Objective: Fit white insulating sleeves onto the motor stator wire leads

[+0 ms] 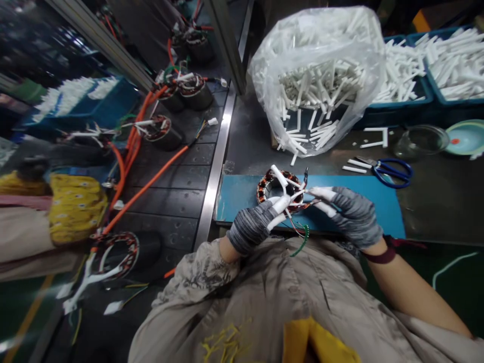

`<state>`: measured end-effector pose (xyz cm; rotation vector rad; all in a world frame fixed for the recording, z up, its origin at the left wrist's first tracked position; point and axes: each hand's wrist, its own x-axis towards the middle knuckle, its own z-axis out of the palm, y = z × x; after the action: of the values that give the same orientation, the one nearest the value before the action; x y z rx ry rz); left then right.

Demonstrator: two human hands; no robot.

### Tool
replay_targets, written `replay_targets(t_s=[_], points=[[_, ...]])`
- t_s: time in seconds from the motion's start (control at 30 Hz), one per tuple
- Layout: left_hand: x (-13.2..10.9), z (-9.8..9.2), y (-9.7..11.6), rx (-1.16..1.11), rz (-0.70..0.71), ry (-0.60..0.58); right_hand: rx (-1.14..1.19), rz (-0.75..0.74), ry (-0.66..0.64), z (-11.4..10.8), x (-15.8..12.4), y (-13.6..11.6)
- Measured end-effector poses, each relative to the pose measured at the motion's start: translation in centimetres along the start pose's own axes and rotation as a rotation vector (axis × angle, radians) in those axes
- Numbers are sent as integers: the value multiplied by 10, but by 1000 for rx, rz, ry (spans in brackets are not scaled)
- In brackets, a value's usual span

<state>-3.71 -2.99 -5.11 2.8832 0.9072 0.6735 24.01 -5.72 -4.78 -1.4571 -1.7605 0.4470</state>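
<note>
A motor stator [261, 191] with copper windings and white sleeved leads lies on a blue board [381, 206] in front of me. My left hand [259, 224], in a grey knitted glove with white-covered fingertips, is closed on a white-sleeved lead [296, 195] at the stator's near side. From the right, my right hand [350, 212], gloved alike, pinches the thin wire ends of the leads. Another white sleeve [279, 177] stands up from the ring. A green toothed strip [302, 242] and thin wires hang at the near edge, against my clothing.
A clear plastic bag [264, 65] spills white sleeves behind the board. Blue bins [425, 93] of sleeves stand back right. Blue-handled scissors [393, 171], a glass bowl [421, 141] and a green dish [467, 138] lie right. Left, a metal rail [215, 186] borders a conveyor [170, 201] carrying several stators; another person's yellow sleeve [77, 206] shows.
</note>
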Motion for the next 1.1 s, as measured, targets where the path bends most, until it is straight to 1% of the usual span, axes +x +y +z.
replay_targets(t_s=[0.07, 0.1, 0.13, 0.23, 0.27, 0.3, 0.37, 0.4, 0.47, 0.53, 0.63, 0.7, 0.77, 0.87, 0.93, 0.97, 1.03, 1.1], points=[[-1, 0, 0, 8, 22, -25, -44, 5, -62, -3, 5, 1], [-2, 1, 0, 6, 10, -49, -29, 31, -72, -6, 6, 1], [-3, 2, 0, -2, -16, -77, 5, 74, -47, -10, 6, 0], [-5, 5, 0, -27, -101, -145, 180, 229, 185, -21, 3, -3], [-5, 5, 0, -28, -107, -143, 233, 263, 228, -23, 1, -5], [-5, 5, 0, -24, -97, -125, 270, 283, 231, -22, -1, -7], [-4, 4, 0, -12, -44, -51, 274, 315, 159, -17, -4, -10], [-3, 3, 0, -7, -11, 2, 248, 338, 131, -13, -5, -12], [-1, 2, -1, 8, 46, 91, 174, 351, 138, -4, -5, -12], [0, 2, -2, 26, 79, 124, 55, 262, 167, 3, -5, -10], [0, 2, -5, 38, 104, 93, -233, -17, 230, 8, -6, -1], [-1, 2, -7, 36, 112, 83, -403, -166, 237, 11, -12, 7], [-2, 1, -8, 33, 131, 100, -490, -213, 215, 15, -21, 15], [-1, -2, -8, 27, 156, 129, -440, -153, 165, 22, -35, 25], [0, -2, -7, 12, 151, 137, -361, -81, 149, 25, -37, 27], [1, -2, -7, 2, 140, 139, -321, -30, 164, 25, -35, 27], [1, -1, -7, -18, 109, 136, -188, 99, 259, 21, -27, 24], [1, 0, -8, -32, 73, 112, 66, 216, 375, 15, -17, 20]])
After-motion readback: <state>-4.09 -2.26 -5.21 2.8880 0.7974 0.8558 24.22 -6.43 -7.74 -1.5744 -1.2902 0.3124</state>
